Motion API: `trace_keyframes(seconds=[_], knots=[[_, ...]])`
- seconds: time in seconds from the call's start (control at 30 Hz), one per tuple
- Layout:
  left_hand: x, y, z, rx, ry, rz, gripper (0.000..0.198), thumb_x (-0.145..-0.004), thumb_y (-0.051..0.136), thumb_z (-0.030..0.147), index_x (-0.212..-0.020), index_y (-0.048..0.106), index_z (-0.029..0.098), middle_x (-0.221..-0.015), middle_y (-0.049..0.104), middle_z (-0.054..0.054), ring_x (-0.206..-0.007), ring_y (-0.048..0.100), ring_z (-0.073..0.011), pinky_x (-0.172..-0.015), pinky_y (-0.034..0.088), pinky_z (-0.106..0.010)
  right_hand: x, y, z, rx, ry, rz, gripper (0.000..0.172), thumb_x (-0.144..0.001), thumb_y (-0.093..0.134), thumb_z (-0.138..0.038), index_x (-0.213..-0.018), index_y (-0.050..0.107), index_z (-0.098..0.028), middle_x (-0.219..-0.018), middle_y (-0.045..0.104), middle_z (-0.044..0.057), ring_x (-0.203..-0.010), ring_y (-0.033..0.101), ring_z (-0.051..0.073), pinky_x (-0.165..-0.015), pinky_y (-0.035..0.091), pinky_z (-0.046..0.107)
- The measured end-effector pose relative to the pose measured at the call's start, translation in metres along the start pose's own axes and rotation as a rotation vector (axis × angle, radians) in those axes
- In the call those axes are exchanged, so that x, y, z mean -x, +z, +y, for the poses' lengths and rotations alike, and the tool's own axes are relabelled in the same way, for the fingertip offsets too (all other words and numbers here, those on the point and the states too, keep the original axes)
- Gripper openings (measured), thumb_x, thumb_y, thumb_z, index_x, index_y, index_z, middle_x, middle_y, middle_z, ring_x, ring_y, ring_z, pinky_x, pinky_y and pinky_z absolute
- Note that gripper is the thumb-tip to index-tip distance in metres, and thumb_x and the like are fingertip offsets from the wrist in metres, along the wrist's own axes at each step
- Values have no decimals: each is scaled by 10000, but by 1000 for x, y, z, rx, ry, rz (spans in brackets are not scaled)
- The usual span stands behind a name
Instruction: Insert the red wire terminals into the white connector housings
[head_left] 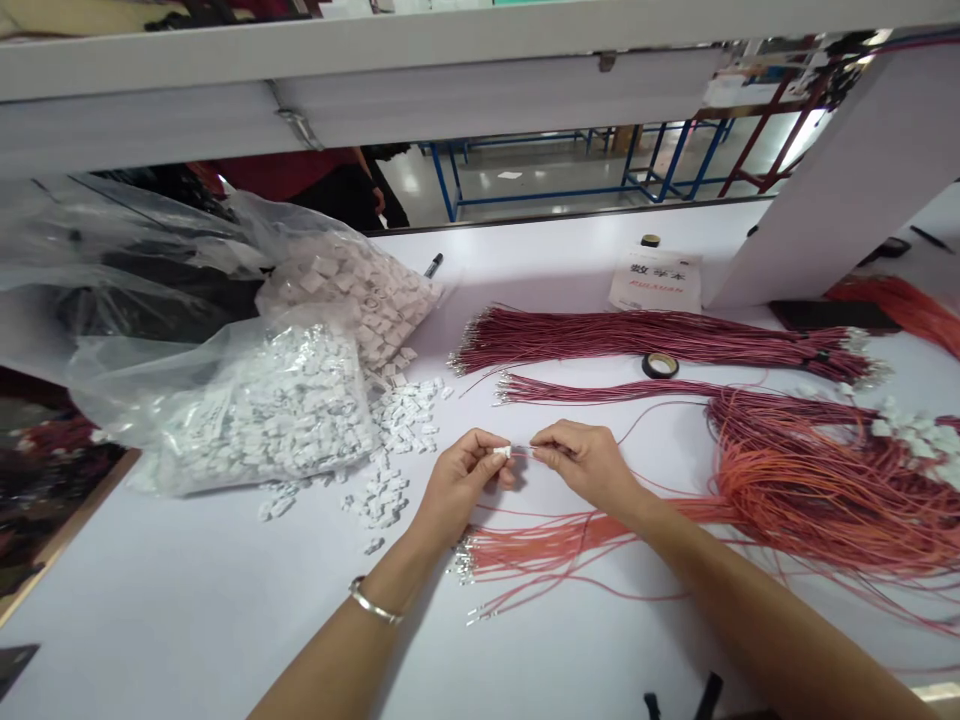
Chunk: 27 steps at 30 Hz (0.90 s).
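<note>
Between thumb and fingers, my left hand point(466, 472) pinches a small white connector housing point(502, 452). Just to its right, my right hand point(581, 458) is closed on a thin wire point(521, 453) whose end reaches the housing; whether it sits inside I cannot tell. Beneath my right forearm lies a bundle of orange wires point(540, 545) with metal terminals at the left ends. Behind my hands are a thin bundle of dark red wires point(585, 389) and a thicker dark red bundle point(600, 338). Loose white housings point(382, 498) lie left of my left hand.
Clear bags of white housings point(285, 410) and pinkish parts point(352, 285) fill the left. A black tape roll point(660, 366), a paper packet point(655, 280) and a marker point(433, 265) lie behind. Tangled orange wires point(817, 490) cover the right. A shelf post point(847, 170) rises at back right.
</note>
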<state>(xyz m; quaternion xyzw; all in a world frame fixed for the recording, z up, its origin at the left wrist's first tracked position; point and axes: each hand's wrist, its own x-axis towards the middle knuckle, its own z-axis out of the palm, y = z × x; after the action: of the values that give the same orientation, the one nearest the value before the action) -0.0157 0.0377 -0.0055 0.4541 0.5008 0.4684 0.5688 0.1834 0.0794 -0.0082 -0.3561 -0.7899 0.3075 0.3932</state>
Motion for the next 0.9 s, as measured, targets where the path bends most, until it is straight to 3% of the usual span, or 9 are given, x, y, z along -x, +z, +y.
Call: trace_keyframes(seconds=[0.53,0.9], knots=[[4,3,7,-32,-28,-26,239,-822,721,390,-883,638,174,-632,684,-13,-597,604,-150,-681,482,-317,9,7,-5,152,20,42,136,-865,545,-154,-746,598,-192,-682,601,-19,-561,489,91,-558,345,223],[5,2,6,-58,-21,-59,142,-858,691,311,-901,655,181,-660,701,-12,-632,616,-141,-676,464,-287,10,11,-5,180,40,11,115,-845,552,-154,-744,585,-197,-679,593,-24,-581,503,96,-581,353,220]])
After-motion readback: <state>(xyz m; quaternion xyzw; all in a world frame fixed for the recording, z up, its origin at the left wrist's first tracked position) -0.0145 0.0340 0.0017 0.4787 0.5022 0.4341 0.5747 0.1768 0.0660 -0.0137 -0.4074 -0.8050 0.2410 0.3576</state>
